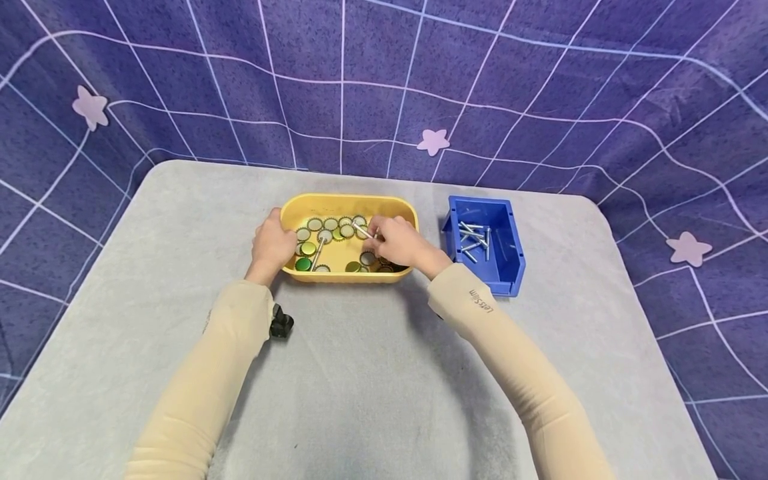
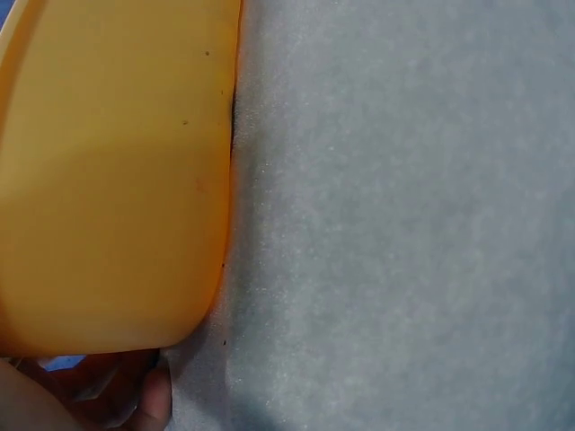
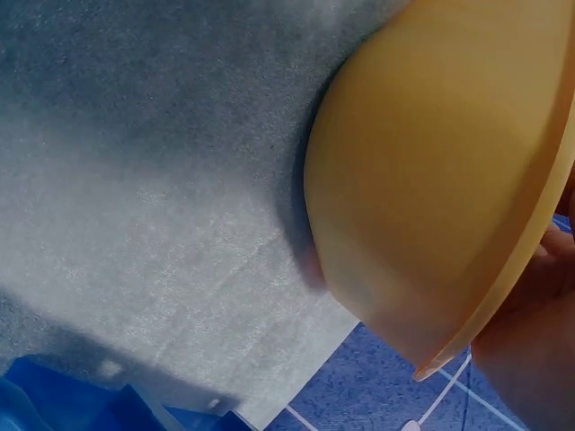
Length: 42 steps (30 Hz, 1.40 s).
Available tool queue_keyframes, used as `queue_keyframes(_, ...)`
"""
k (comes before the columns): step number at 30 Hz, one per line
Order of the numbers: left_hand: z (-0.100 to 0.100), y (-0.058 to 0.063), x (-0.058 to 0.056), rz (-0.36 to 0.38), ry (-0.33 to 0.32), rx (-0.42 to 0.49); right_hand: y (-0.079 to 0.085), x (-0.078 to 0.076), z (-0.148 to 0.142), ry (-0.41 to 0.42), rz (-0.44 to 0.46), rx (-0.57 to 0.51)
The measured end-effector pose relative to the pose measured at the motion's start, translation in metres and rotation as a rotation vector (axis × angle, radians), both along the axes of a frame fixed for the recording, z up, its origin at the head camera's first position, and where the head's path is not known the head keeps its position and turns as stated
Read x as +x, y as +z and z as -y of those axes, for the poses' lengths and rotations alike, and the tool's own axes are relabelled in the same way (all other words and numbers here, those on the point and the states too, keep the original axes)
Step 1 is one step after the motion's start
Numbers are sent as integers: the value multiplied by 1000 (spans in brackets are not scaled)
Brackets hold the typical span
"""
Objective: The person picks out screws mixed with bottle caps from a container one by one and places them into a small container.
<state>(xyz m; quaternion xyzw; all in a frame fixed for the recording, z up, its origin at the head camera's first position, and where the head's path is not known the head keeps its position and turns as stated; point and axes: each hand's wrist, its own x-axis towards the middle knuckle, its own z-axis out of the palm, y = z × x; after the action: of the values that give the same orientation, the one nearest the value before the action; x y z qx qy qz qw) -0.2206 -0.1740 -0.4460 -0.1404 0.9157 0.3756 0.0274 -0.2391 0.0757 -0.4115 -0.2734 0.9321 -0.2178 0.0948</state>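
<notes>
A yellow tub (image 1: 350, 277) stands on the table with several bottle caps (image 1: 308, 249) spread over its floor. My left hand (image 1: 272, 245) grips the tub's left end, thumb at the rim and fingers down the outside, as the left wrist view also shows. Inside the tub's right half, my right hand (image 1: 396, 239) pinches a silver bolt (image 1: 363, 230) above the caps. Another silver bolt (image 1: 319, 253) leans among the caps on the left. The right hand hides some caps beneath it. In the right wrist view, the tub's wall (image 3: 431, 180) covers most of that hand.
To the right of the tub sits a blue bin (image 1: 505, 267) with several silver bolts (image 1: 474, 239) inside. A small black object (image 1: 281, 323) shows beside the left sleeve. Behind the grey table (image 1: 354, 373) hangs a blue curtain (image 1: 300, 87) with star shapes.
</notes>
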Motion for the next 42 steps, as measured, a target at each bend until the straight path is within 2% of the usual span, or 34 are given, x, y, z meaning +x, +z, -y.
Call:
queue_keyframes(16, -1, 3, 0, 27, 4, 33, 8, 1, -3, 78, -16, -42)
queue_keyframes(25, -1, 3, 0, 24, -2, 15, 11, 1, -7, 55, 42, -79)
queue_keyframes(32, 0, 5, 0, 33, 0, 15, 15, -2, -10, 58, 29, -114)
queue_keyframes(38, -1, 4, 0, 46, 4, 21, 27, -2, -14, 33, 90, -164)
queue_keyframes(42, -1, 5, -1, 47, 4, 19, 35, -3, -17, 26, 83, -167)
